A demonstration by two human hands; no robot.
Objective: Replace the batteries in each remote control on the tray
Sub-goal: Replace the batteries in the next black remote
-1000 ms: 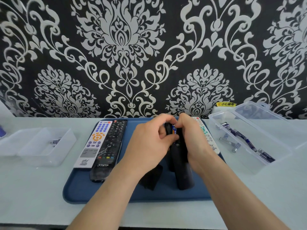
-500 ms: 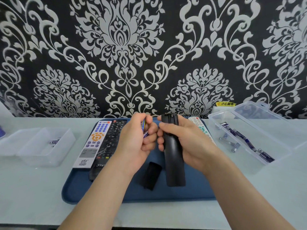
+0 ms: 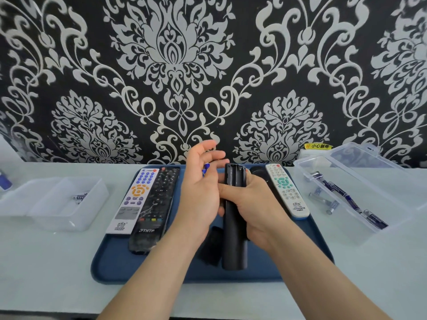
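The right grip (image 3: pixel 258 209) wraps around the middle of a black remote (image 3: pixel 234 239), thumb across its back, holding it back-up above the blue tray (image 3: pixel 111 262). The battery bay at the far end, just past the fingertips, is uncovered. The left grip (image 3: pixel 201 195) is right beside it on the left, touching the right thumb, with its fingers loosely curled. It seems to be pinching a small blue-and-white battery (image 3: pixel 205 169), though most of the battery is hidden. Below both grips, a black battery cover (image 3: pixel 212 245) lies on the tray. Left of the left grip, a white remote with orange buttons (image 3: pixel 134 199) and a black button remote (image 3: pixel 154 211) lie side by side. Right of the right grip is a white remote with green buttons (image 3: pixel 286 190). Farther right on the desk (image 3: pixel 46 262) is an open clear box (image 3: pixel 392 204) of batteries, and far left a clear tub (image 3: pixel 53 215).
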